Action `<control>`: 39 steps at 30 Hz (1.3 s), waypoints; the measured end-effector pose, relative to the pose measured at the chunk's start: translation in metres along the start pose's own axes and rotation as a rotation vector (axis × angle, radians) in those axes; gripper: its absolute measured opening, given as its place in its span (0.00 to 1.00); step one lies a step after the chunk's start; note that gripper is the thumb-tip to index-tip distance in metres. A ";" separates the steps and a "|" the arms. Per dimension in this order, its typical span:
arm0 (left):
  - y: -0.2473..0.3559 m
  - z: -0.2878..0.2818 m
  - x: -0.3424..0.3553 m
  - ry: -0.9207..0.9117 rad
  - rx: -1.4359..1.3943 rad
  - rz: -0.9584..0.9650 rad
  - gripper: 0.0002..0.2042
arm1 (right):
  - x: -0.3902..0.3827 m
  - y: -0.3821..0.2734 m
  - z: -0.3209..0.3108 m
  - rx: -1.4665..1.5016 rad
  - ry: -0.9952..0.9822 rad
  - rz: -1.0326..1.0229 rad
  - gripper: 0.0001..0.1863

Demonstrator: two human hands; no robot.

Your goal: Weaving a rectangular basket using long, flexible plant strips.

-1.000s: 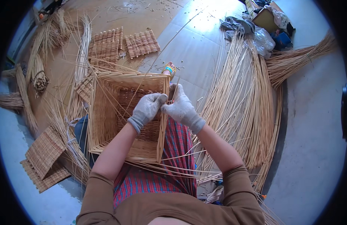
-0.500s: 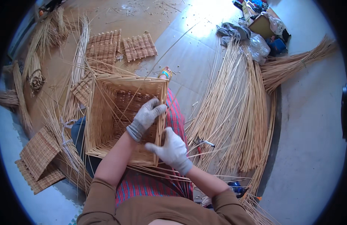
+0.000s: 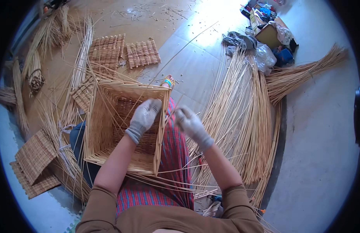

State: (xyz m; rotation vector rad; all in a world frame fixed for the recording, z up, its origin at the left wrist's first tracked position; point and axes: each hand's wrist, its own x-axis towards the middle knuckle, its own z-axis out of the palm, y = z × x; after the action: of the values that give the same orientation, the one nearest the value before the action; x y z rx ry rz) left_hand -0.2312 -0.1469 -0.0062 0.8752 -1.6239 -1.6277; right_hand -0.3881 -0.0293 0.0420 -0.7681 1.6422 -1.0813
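On my lap a square wicker basket [image 3: 95, 130] is tilted, its open top toward me and its darker woven bottom showing inside. My left hand [image 3: 145, 115], in a pale grey work glove, reaches into the basket, its fingers closed against the right wall just below the rim. Outside that wall, my gloved right hand [image 3: 191, 125] is blurred by motion. Its fingers are closed on what looks like a thin wicker strand [image 3: 173, 112] beside the rim. Other long strands [image 3: 184, 44] stick out past the basket's far side.
Long loose wicker rods [image 3: 242, 120] spread over the floor at the right, with a tied bundle [image 3: 308, 73] beyond. Woven panels [image 3: 143, 53] lie ahead and at the left [image 3: 36, 153]. More bundles [image 3: 35, 75] stand far left. A box with bags [image 3: 267, 35] is at the far right.
My right hand has moved from the basket's right rim, outward and up, its spread fingers now closed. My left hand has drawn slightly left and down from the rim. The basket has shifted slightly left.
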 end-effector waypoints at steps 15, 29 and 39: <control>0.004 0.027 -0.031 0.094 0.078 0.139 0.28 | 0.035 -0.030 0.022 -0.173 0.236 -0.228 0.11; -0.005 0.038 -0.028 0.151 0.041 0.123 0.26 | 0.091 -0.073 -0.041 -1.310 -0.081 -1.138 0.09; 0.038 0.025 -0.027 0.203 0.843 0.401 0.23 | 0.048 -0.044 -0.032 -1.031 0.251 -1.094 0.11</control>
State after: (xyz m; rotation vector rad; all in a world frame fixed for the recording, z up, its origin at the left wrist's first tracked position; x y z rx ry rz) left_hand -0.2368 -0.1108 0.0323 0.9731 -2.1780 -0.5305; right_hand -0.4341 -0.0794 0.0674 -2.4809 1.9903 -0.9550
